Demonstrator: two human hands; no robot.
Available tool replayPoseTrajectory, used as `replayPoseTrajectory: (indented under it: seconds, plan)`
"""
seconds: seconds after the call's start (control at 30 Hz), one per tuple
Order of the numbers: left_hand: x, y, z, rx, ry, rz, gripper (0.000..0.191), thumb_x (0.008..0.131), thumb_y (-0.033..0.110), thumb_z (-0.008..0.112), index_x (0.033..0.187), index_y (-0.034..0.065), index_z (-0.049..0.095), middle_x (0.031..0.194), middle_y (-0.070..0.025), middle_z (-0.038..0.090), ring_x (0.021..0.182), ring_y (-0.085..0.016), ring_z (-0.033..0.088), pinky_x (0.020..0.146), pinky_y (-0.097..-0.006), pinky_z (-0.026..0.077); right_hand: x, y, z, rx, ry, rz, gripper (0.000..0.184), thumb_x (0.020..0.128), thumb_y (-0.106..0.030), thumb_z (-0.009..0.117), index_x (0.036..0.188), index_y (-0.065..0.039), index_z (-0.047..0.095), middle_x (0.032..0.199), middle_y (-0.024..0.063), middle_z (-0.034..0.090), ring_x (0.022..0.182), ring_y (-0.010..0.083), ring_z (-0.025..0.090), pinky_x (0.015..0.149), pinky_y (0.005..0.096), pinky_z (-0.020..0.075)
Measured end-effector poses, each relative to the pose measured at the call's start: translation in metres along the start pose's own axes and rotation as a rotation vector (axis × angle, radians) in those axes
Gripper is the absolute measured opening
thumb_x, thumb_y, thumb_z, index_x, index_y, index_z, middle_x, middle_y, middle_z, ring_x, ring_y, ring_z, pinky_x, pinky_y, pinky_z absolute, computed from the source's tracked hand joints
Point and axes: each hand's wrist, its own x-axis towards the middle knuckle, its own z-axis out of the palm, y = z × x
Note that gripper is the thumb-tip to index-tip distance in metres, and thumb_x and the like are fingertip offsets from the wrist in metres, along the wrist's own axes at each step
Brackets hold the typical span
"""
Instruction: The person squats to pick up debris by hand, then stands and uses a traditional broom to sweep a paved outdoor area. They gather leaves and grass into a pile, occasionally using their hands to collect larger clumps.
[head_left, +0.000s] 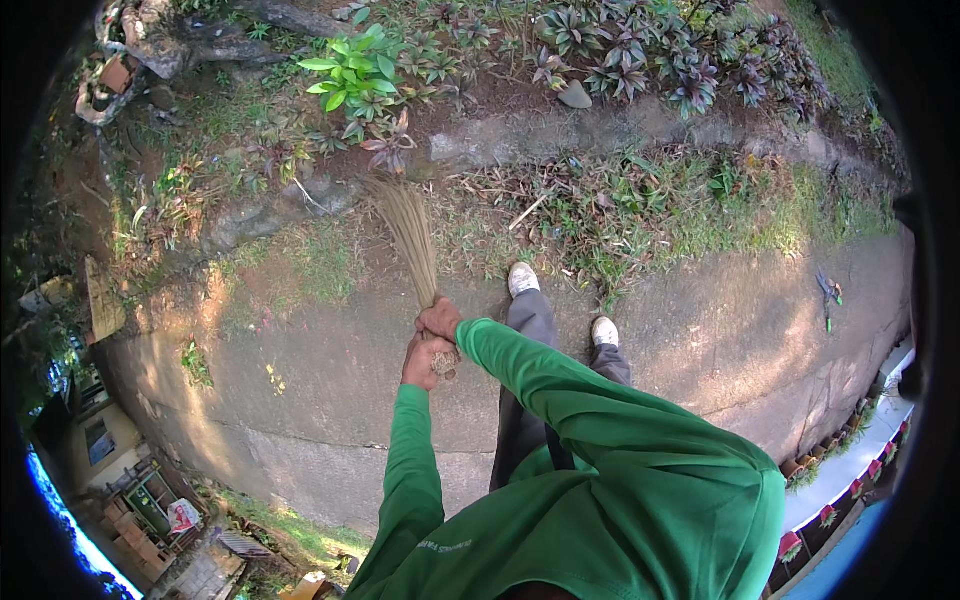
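A stick broom of thin brown bristles reaches away from me, its spread tips over the soil and grass beside a low stone border. My left hand grips the butt end of the bundle, where the cut stick ends show. Just above it, my right hand is closed around the bundle where the bristles begin to fan out. Both hands are held over the concrete path, left of my shoes. A heap of cut grass and leaves lies along the path's far edge, to the right of the bristles.
Garden shears with green handles lie on the concrete path at the right. A stone border runs below dark-leaved plants. Tree roots rise at the upper left. Potted plants line the lower right edge.
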Motion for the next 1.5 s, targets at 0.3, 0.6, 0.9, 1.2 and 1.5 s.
replayPoseTrajectory:
  seconds: [0.3,0.6,0.9,1.2,1.5]
  plan:
    - [-0.018,-0.006,0.055,0.270,-0.438,-0.291,0.058,0.065,0.002,0.063,0.120,0.0017,0.046,0.089,-0.0085,0.060,0.069,-0.020,0.062,0.056,-0.0329,0.051,-0.091,0.049,-0.082,0.037,0.323,0.008,0.053,0.072,-0.010,0.071,0.116,0.002,0.043,0.090,0.0211,0.061,0.089,0.0378,0.061,0.076,0.0418,0.0524]
    - [-0.149,0.010,0.049,0.112,-0.071,-0.083,0.073,0.062,0.002,0.062,0.131,-0.0016,0.038,0.107,-0.0108,0.056,0.099,-0.022,0.058,0.083,-0.0324,0.049,-0.164,0.007,-0.029,0.147,-0.012,0.044,0.087,0.068,-0.012,0.073,0.134,0.015,0.023,0.104,0.0262,0.058,0.100,0.0335,0.059,0.087,0.0368,0.0484]
    - [0.049,0.006,0.066,0.417,-0.429,-0.327,0.058,0.064,0.001,0.064,0.119,0.0019,0.046,0.083,-0.0072,0.058,0.065,-0.018,0.059,0.052,-0.0322,0.048,-0.021,0.064,-0.094,0.260,0.576,0.142,0.049,0.067,-0.004,0.070,0.116,-0.005,0.064,0.090,0.0208,0.066,0.081,0.0331,0.065,0.073,0.0388,0.0524]
    - [-0.083,0.025,0.070,0.475,-0.464,-0.110,0.074,0.063,0.005,0.064,0.131,-0.0002,0.036,0.098,-0.0094,0.057,0.089,-0.020,0.059,0.077,-0.0301,0.050,-0.175,0.005,-0.091,0.556,0.177,0.024,0.099,0.078,-0.013,0.073,0.146,0.004,0.002,0.112,0.0209,0.053,0.105,0.0276,0.054,0.092,0.0355,0.0456]
    - [-0.051,0.007,0.068,0.154,-0.121,-0.107,0.043,0.068,0.001,0.060,0.110,-0.0013,0.048,0.082,-0.0096,0.061,0.064,-0.020,0.063,0.055,-0.0317,0.051,-0.072,0.029,-0.057,0.123,0.103,0.148,0.070,0.072,-0.018,0.073,0.132,0.001,0.042,0.103,0.0244,0.064,0.099,0.0437,0.061,0.087,0.0432,0.0488]
